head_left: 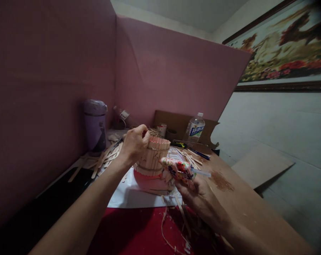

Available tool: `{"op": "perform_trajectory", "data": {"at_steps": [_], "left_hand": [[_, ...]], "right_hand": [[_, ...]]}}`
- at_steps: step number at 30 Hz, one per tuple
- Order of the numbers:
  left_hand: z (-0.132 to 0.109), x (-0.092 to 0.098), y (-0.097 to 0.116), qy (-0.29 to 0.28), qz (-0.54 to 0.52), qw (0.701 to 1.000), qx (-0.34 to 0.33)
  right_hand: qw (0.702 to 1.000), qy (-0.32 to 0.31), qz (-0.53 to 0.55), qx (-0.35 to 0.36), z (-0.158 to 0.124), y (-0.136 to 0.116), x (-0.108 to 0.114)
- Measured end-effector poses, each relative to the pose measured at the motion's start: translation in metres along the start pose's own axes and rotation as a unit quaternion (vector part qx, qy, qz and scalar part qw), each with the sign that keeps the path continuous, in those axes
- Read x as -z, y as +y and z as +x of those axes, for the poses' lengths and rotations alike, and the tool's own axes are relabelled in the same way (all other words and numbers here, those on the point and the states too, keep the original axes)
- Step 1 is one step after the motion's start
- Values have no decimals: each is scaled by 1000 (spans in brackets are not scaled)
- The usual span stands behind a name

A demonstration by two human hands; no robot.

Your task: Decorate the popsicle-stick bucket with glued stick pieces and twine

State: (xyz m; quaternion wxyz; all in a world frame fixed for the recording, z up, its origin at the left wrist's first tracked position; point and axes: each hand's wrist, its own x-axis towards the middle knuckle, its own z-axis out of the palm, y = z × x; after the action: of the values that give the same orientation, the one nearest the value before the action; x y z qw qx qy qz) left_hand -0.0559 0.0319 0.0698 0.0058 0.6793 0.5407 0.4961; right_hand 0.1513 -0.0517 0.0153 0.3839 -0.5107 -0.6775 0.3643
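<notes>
A round holder of upright wooden craft sticks (153, 156) stands on a pink base (149, 182) over a white sheet (128, 196). My left hand (135, 143) is closed, its fingers pinching the holder's top rim at the left. My right hand (200, 200) grips a glue gun with a flowered pattern (177, 169). Its nozzle points at the holder's lower right side, and a clear glue stick (201, 173) juts out behind.
Loose craft sticks (103, 161) lie at the left and behind the holder. A purple jar (95, 125), a water bottle (194, 129), a blue pen (202, 154), a cardboard box (176, 124) stand farther back. Pink partition walls close the left and rear. Red cloth (139, 230) covers the near table.
</notes>
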Motion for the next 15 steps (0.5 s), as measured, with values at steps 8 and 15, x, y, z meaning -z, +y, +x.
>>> {"op": "perform_trajectory", "data": {"at_steps": [8, 15], "left_hand": [[0, 1, -2, 5, -17, 1000, 4], [9, 7, -13, 23, -105, 994, 36]], "right_hand": [[997, 25, 67, -20, -1, -2, -6], [994, 43, 86, -55, -3, -7, -4]]}}
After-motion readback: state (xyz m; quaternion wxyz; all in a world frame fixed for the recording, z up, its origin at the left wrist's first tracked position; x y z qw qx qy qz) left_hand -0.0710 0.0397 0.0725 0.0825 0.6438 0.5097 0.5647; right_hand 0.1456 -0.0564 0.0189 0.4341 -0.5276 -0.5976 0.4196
